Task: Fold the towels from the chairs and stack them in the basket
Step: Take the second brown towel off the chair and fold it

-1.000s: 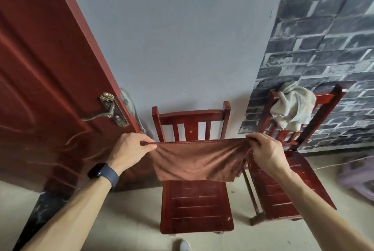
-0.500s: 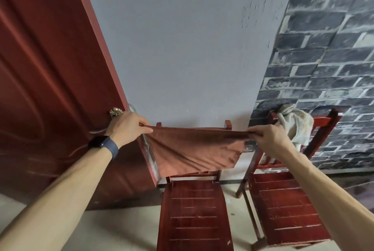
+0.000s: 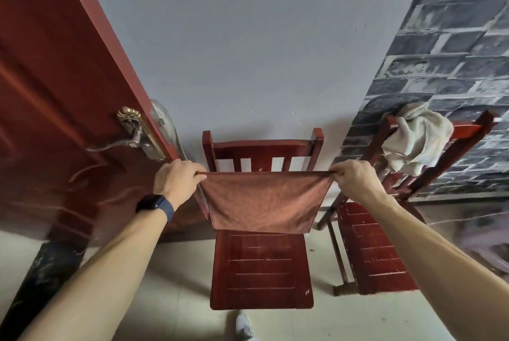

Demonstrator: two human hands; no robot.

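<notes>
Left hand (image 3: 176,181) and right hand (image 3: 355,183) are pinching the brown towel (image 3: 261,203) by its top corners, pulling it level again before the chair (image 3: 261,266); next fold looking ready.

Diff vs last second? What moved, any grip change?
The brown towel rose to the top rail of the middle chair, then came back down; it now hangs flatter, lower edge straighter. Grip unchanged: left hand and right hand pinch its top corners. White towel stays draped on the right chair.
</notes>
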